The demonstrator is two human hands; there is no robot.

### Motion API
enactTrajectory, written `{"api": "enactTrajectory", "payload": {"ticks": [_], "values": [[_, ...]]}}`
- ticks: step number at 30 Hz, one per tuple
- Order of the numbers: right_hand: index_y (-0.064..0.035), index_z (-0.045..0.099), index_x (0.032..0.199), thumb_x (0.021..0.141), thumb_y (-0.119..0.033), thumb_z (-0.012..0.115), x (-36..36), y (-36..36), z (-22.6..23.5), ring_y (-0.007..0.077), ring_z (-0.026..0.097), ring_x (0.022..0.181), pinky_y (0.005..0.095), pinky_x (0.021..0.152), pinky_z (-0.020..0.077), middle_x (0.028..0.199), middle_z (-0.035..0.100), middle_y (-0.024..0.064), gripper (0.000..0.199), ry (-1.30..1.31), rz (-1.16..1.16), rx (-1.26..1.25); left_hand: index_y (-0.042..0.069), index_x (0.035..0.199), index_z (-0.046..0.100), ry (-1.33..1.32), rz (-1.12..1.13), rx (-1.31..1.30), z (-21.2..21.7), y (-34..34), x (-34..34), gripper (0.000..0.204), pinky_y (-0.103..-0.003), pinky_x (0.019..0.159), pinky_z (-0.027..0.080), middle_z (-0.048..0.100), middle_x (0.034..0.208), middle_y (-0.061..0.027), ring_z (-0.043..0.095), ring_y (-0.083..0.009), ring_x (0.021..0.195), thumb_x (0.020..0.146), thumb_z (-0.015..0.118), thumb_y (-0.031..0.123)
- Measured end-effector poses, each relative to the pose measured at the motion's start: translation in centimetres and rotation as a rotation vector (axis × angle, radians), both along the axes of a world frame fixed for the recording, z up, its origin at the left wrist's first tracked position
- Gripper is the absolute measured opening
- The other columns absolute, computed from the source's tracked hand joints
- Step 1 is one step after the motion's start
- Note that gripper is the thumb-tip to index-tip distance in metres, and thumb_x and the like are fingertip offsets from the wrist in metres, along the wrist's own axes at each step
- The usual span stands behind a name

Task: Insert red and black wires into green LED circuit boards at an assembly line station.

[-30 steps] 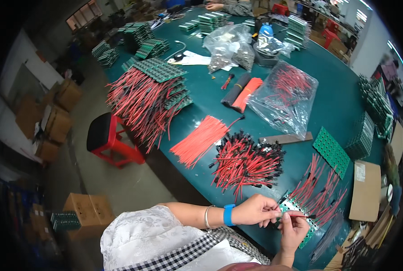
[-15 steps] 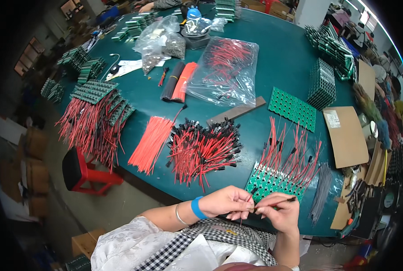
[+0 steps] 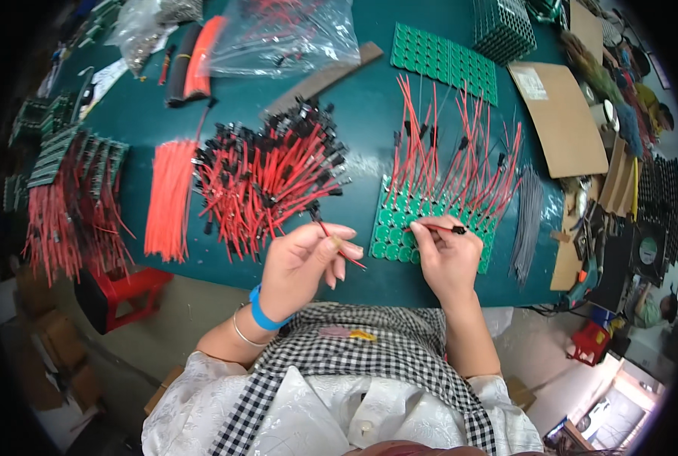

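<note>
Wires are the matter on this green bench point(image 3: 369, 99), and we hold one in each hand. Our left hand point(image 3: 305, 262) is closed in a pinch on a thin red wire point(image 3: 337, 242), which slants from the fingers down toward the near edge; its upper end points back at the heap of red wires with black ends point(image 3: 270, 178) just beyond the hand, so the heap lies where this hand can reach it easily. Our right hand point(image 3: 447, 254) is also closed, with thumb and forefinger gripping a short red lead with a black tip point(image 3: 437, 226). This lead lies nearly level over the near edge of the green board of round pads point(image 3: 388, 235). The board sits at the near edge of the bench, straight in front of us, and many red leads already stand up from it and fan away toward the far edge. We judge that the board is kept so close because the fine work needs both hands over it. A bundle of bare orange-red wires point(image 3: 170, 199) lies to the left of the heap, and a second green board point(image 3: 445, 61) with no wires waits toward the far right. Near the right edge lies a bundle of grey wires point(image 3: 527, 220) beside a brown cardboard sheet point(image 3: 559, 114).
</note>
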State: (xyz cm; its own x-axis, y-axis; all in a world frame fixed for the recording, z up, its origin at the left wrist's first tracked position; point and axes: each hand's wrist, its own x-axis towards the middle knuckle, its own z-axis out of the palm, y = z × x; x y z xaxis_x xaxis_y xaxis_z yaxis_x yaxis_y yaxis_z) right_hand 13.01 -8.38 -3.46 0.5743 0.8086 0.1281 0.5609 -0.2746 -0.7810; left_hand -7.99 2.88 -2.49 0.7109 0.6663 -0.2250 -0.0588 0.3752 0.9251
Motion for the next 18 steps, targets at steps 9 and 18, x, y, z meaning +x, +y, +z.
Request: {"api": "enactTrajectory", "payload": {"ticks": [9, 18], "values": [[0.0077, 0.071, 0.092, 0.088, 0.007, 0.072, -1.0, 1.7, -0.2, 0.0083, 0.063, 0.073, 0.0209, 0.062, 0.0524, 0.089, 0.069, 0.0089, 0.005, 0.307, -0.066, 0.198, -0.001, 0.103, 0.067, 0.037, 0.033, 0.066, -0.8, -0.1, 0.0, 0.020, -0.018, 0.048, 0.043, 0.071, 0.080, -0.0059, 0.058, -0.0036, 0.057, 0.105, 0.056, 0.015], [0.0068, 0.072, 0.092, 0.086, 0.007, 0.073, -0.8, 2.2, -1.3, 0.0118, 0.065, 0.074, 0.0228, 0.064, 0.0534, 0.087, 0.070, 0.0103, 0.006, 0.247, -0.063, 0.230, -0.002, 0.102, 0.066, 0.052, -0.010, 0.069, -0.8, 0.1, 0.1, 0.021, -0.019, 0.050, 0.045, 0.070, 0.081, -0.0078, 0.059, -0.0057, 0.059, 0.105, 0.056, 0.016]]}}
